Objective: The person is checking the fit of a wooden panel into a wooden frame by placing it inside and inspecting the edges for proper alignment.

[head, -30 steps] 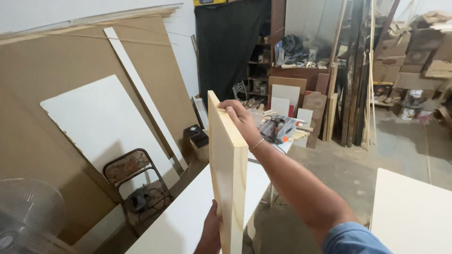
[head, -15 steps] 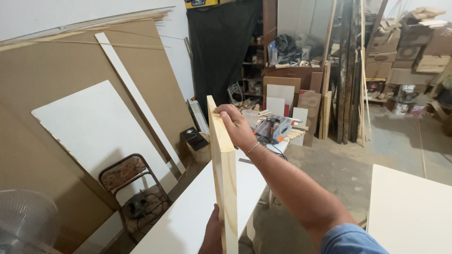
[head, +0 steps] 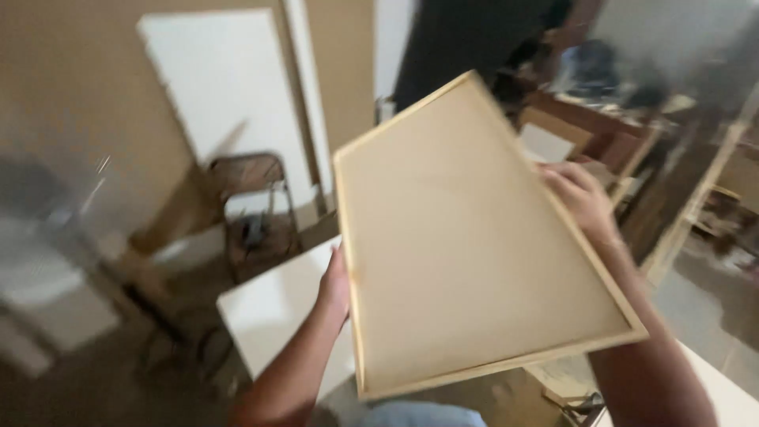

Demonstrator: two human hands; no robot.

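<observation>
— Holding what, and how?

— A framed panel [head: 474,237], pale tan face, thin light wooden rim. Held flat and tilted toward the camera, in the air above the counter. Left hand [head: 335,286] clasped on the left rim, fingers hidden behind the panel, only the edge of the palm and thumb side visible. Right hand [head: 579,198] closed over the right rim near the far corner, fingers curled on the frame.

— And below?

— A white counter [head: 269,316] under the left forearm, partly covered by the panel. Another white surface [head: 731,395] at the lower right corner.

— Around?

— Blurred much. A white board [head: 221,79] leaning on a brown wall [head: 71,95], a narrow white strip [head: 310,95] beside it. A dark metal folding chair [head: 253,205] below the board. Wooden slats [head: 696,198] standing at right. Dark doorway [head: 466,39] behind, cannot tell more.
</observation>
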